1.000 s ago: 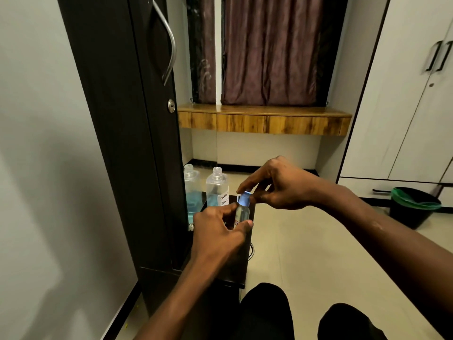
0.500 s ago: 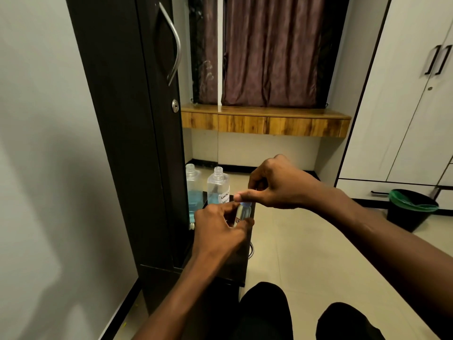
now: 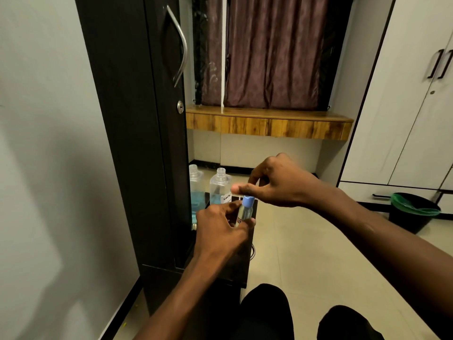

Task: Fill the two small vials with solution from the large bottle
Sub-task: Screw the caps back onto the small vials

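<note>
My left hand (image 3: 220,227) grips a small clear vial (image 3: 243,213) with a blue cap (image 3: 248,201), held upright over the small black table (image 3: 241,263). Just above the cap hovers my right hand (image 3: 272,182), fingers curled, with its thumb lying across the cap's top and nothing visible between the fingers. Behind the vial stands the large clear bottle (image 3: 220,188), uncapped, with blue solution in its lower part and a white label. Its reflection shows in the glossy door to the left. No second vial is in sight.
A tall dark cupboard (image 3: 137,143) stands tight against the table's left side. My knees (image 3: 267,312) are just below the table edge. A black bin with a green liner (image 3: 414,212) sits on the tiled floor at right, by white wardrobes (image 3: 404,119).
My right hand, which pinched the blue cap half a second ago, has lifted slightly so the cap shows below the thumb. The left hand keeps holding the vial in place.
</note>
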Motion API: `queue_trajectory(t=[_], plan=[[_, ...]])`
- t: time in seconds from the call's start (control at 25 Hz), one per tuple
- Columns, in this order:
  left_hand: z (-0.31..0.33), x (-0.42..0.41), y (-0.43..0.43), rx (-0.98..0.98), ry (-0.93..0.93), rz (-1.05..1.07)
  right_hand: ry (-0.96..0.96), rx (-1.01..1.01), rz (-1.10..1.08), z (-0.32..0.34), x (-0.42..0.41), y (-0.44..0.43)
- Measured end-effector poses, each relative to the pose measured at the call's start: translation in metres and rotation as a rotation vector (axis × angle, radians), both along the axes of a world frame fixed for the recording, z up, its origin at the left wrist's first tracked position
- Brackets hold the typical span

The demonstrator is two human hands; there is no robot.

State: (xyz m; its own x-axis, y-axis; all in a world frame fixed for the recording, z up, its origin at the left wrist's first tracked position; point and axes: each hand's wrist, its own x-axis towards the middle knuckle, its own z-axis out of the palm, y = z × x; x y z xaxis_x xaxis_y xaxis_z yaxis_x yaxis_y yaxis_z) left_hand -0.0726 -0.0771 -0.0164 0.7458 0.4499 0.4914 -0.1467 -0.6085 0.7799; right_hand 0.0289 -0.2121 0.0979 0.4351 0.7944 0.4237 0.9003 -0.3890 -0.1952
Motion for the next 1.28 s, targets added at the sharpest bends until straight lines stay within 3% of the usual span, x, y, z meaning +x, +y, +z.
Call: queue_trajectory(t=[0.2,0.4,0.52,0.72,0.96,1.28], plan=[[0.002,-0.001,0.003,0.011,-0.017,-0.012,0.104,-0.119,0.149,0.003,0.002,-0.002],[0.001,-0.001,0.003,0.018,-0.012,0.019,0.055,0.025,0.040,0.002,-0.003,0.005],[0.003,-0.003,0.006,0.021,-0.021,0.000,0.170,-0.081,0.140,0.008,-0.007,0.002],[0.001,-0.004,0.007,0.023,-0.026,0.014,0.134,-0.136,0.112,0.001,-0.007,0.010],[-0.016,-0.007,0.022,0.014,-0.043,0.071,0.161,-0.101,0.161,-0.019,-0.004,0.033],[-0.073,0.004,0.056,-0.068,0.097,0.114,0.187,-0.180,0.237,-0.079,0.024,0.081]])
